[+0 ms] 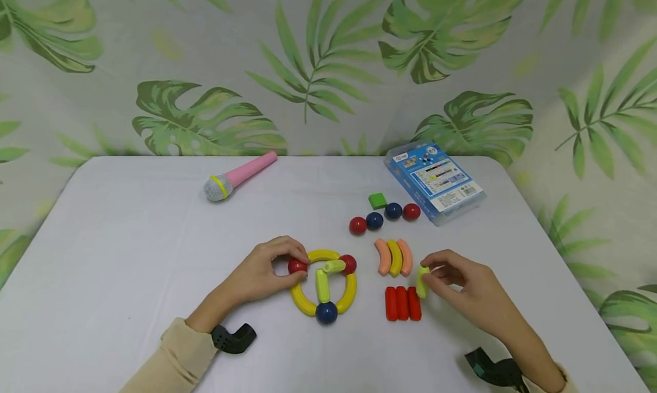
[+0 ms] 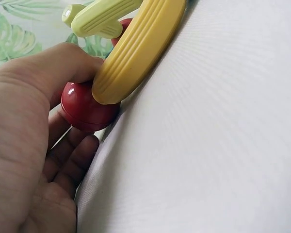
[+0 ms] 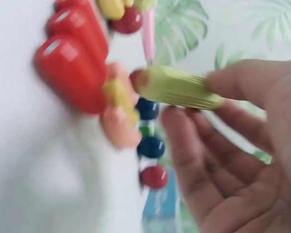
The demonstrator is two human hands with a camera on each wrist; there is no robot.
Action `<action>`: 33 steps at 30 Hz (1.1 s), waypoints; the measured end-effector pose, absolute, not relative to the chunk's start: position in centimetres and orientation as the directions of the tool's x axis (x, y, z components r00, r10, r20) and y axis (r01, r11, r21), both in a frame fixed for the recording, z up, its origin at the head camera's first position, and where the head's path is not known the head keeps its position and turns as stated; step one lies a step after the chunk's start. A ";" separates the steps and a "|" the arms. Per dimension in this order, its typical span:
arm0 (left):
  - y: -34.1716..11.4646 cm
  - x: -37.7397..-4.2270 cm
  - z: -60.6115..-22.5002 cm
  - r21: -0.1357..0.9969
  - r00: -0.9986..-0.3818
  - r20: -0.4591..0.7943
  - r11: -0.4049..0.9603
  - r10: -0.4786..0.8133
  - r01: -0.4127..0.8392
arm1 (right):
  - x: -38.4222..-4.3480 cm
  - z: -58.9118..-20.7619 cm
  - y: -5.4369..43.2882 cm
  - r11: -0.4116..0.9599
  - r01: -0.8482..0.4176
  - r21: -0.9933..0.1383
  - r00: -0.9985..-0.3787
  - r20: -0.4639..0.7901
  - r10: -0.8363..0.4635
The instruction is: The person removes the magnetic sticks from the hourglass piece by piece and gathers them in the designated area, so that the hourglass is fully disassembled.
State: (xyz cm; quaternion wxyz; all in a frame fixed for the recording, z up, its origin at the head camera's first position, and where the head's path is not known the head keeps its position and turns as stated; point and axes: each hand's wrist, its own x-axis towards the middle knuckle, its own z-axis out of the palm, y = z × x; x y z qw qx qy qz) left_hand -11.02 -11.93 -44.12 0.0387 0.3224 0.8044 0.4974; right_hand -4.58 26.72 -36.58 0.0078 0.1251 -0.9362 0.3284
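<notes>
The light green rod (image 1: 422, 283) lay to the right of the ring (image 1: 351, 293) of curved yellow pieces and balls, well apart from it, with three red rods (image 1: 402, 303) and three curved sticks (image 1: 394, 257) on the surface (image 1: 128, 256) between them. Its long axis ran roughly near to far, much as the red rods lay, and its near end was just beside the rightmost of these; whether it touched that rod or the surface could not be told.

Of the two hands, the left hand (image 1: 267, 270) was the nearer to the ring, and touched it. Thumb and fingers were closed about the left red ball (image 1: 296, 266), the thumb on the near side and the fingers on the far side. The right hand (image 1: 464, 290) came in from the right and pinched the light green rod between thumb and fingertips, its remaining fingers loosely bent.

Within the ring, two inner rods (image 1: 322, 286), also light green, leaned toward the middle: one ran far from the dark blue ball (image 1: 326, 313) at the near side, the other ran left from the right red ball (image 1: 348, 264). Their free ends met or nearly met, and the left wrist view showed them raised above the yellow pieces. No such rod showed on the ball in the left hand. Four loose balls (image 1: 374, 221) sat beyond the curved sticks.
</notes>
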 end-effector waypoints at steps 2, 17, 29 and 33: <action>-11.8 -11.0 -44.2 0.825 -0.789 0.259 0.298 0.557 0.481 | -4.1 -37.2 27.5 0.770 -0.174 -0.614 -0.979 0.027 -0.200; -11.8 -11.1 -44.1 0.837 -0.789 0.252 0.283 0.560 0.468 | -4.1 -39.5 28.0 0.817 -0.117 -0.564 -0.975 -0.091 -0.202; -12.0 -11.1 -44.0 0.831 -0.783 0.271 0.275 0.560 0.484 | -4.3 -39.3 27.1 0.811 -0.162 -0.562 -0.974 -0.039 -0.223; -11.8 -11.0 -43.9 0.830 -0.791 0.259 0.291 0.555 0.475 | -4.6 -38.8 26.2 0.813 -0.241 -0.530 -0.965 0.042 -0.259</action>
